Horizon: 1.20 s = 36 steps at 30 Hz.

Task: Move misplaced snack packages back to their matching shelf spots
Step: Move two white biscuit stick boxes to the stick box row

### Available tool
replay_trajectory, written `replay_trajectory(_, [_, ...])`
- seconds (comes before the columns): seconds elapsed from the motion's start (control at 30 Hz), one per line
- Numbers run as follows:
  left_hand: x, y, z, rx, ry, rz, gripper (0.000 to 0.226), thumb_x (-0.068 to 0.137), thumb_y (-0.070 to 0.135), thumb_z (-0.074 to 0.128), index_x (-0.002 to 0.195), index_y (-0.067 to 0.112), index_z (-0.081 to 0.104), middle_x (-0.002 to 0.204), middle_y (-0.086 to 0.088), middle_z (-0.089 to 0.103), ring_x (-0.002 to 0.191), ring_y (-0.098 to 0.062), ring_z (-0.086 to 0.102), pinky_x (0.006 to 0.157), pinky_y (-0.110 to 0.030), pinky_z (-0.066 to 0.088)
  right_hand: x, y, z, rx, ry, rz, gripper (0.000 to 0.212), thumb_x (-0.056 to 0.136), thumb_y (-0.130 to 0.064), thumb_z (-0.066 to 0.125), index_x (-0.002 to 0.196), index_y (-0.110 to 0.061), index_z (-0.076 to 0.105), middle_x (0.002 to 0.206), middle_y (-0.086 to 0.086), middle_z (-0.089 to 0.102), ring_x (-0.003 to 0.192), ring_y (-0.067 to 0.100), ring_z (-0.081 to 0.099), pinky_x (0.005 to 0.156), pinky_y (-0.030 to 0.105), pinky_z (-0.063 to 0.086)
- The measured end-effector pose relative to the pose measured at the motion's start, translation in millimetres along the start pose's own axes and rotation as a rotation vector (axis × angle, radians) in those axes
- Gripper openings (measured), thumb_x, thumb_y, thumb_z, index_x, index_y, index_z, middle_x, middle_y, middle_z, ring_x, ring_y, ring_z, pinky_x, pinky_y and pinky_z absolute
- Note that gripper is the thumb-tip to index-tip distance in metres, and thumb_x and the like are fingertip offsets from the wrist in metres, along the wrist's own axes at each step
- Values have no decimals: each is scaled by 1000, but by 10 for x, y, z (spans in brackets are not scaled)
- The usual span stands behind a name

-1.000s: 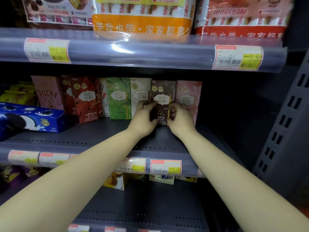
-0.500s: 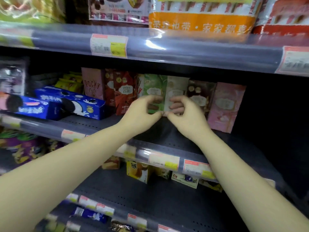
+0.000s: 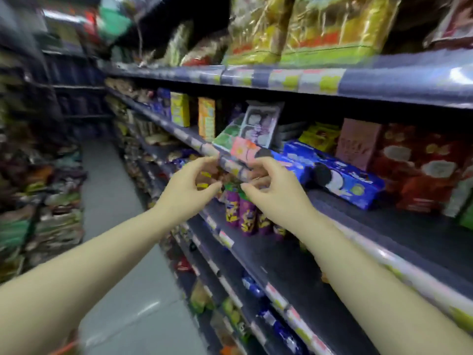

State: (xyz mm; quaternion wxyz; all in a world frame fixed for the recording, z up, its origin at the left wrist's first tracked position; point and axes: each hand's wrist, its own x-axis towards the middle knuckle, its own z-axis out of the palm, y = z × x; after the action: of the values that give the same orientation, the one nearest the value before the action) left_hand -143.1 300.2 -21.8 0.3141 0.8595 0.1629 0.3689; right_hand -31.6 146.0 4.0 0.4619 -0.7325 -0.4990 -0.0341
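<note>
A: What is seen in front of the hands?

B: A pink pack (image 3: 245, 150) is seen at the edge of the shelf (image 3: 340, 208), just above both hands. It is tipped, not upright. A green pack (image 3: 228, 136) leans just behind it, and a grey pack (image 3: 261, 124) is stood up behind that.

A: Which hand is nearer?

B: The right hand (image 3: 271, 190) is nearer. Its fingers (image 3: 259, 172) are curled just under the pink pack and seem to touch the low edge. A real hold cannot be told, since the picture is blurred. The left hand (image 3: 190, 184) is kept a little to the left, with its fingers bent and nothing held between them.

A: Which way is the pink pack laid?

B: Its long side is run along the shelf edge, from upper left down to lower right. Its face is turned out to the aisle. A blue box (image 3: 332, 174) is laid flat to its right, touching or nearly so.

A: What is asked for next?

B: It is guessed that the pink pack must be pinched from both ends and lifted up and out. The leaning green pack could be knocked over
</note>
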Motion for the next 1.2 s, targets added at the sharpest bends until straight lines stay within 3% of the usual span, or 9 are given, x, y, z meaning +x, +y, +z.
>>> replay_trajectory(0.1, [-45, -662, -565, 86, 60, -130, 50, 84, 16, 68, 132, 20, 52, 113, -2, 64, 80, 3, 64, 83, -26, 55, 416, -73, 713, 52, -143, -15, 39, 84, -15, 66, 120, -11, 54, 100, 2, 62, 81, 18, 65, 85, 37, 54])
replay_trajectory(0.2, [-94, -1308, -1108, 197, 106, -249, 50, 86, 13, 67, 133, 17, 52, 113, 3, 60, 72, 11, 59, 70, -5, 46, 813, -135, 1390, 41, -257, -17, 39, 86, -21, 65, 123, -13, 52, 104, 0, 60, 81, 12, 61, 81, 26, 48])
replay_trajectory(0.4, [-133, -2448, -1887, 219, 204, -474, 50, 86, 12, 67, 133, 16, 50, 119, -4, 63, 80, -11, 64, 75, -23, 48, 1395, -158, 2588, 90, -346, 9, 38, 88, -19, 64, 123, -10, 52, 102, 2, 61, 80, 13, 57, 62, 3, 40])
replay_trajectory(0.53, [-21, -3000, -2119, 197, 230, -540, 51, 84, 9, 68, 133, 9, 51, 114, -6, 63, 79, -18, 65, 85, -26, 52, 1803, -247, 3287, 134, -407, 38, 41, 87, -20, 65, 125, -10, 53, 107, 6, 65, 87, 16, 62, 79, 19, 46])
replay_trajectory(0.67, [147, -3615, -2268, 174, 228, -617, 52, 84, 14, 69, 133, 16, 50, 115, -2, 63, 89, -20, 69, 91, -34, 52, 2240, -277, 3870, 215, -415, 48, 36, 88, -21, 64, 122, -16, 54, 103, 2, 66, 77, 8, 58, 64, 5, 42])
replay_trajectory(0.73, [250, -3950, -2303, 159, 215, -647, 53, 84, 14, 69, 134, 16, 50, 115, -1, 63, 91, -18, 69, 90, -34, 54, 2498, -269, 4133, 267, -414, 42, 35, 88, -23, 63, 122, -17, 54, 102, -1, 66, 82, 9, 62, 74, 10, 48])
replay_trajectory(0.83, [489, -4452, -2349, 150, 205, -695, 53, 84, 16, 69, 134, 19, 51, 116, 1, 64, 91, -17, 68, 85, -30, 55, 2978, -259, 4543, 358, -415, 32, 37, 89, -22, 62, 124, -17, 53, 104, -1, 66, 89, 9, 65, 87, 29, 54])
replay_trajectory(1.03, [1322, -5283, -2637, 142, 265, -746, 52, 85, 18, 68, 134, 19, 51, 111, 5, 66, 84, -9, 64, 75, -20, 49, 4124, -246, 5366, 471, -433, -49, 39, 89, -18, 63, 127, -15, 53, 107, -1, 64, 91, 8, 64, 88, 25, 52])
replay_trajectory(1.2, [2054, -5831, -2968, 125, 333, -725, 49, 87, 17, 66, 133, 23, 50, 114, 5, 66, 66, 1, 59, 51, -13, 42, 5109, -292, 6007, 529, -445, -86, 38, 90, -18, 61, 128, -17, 52, 109, -2, 64, 94, 9, 63, 90, 26, 51])
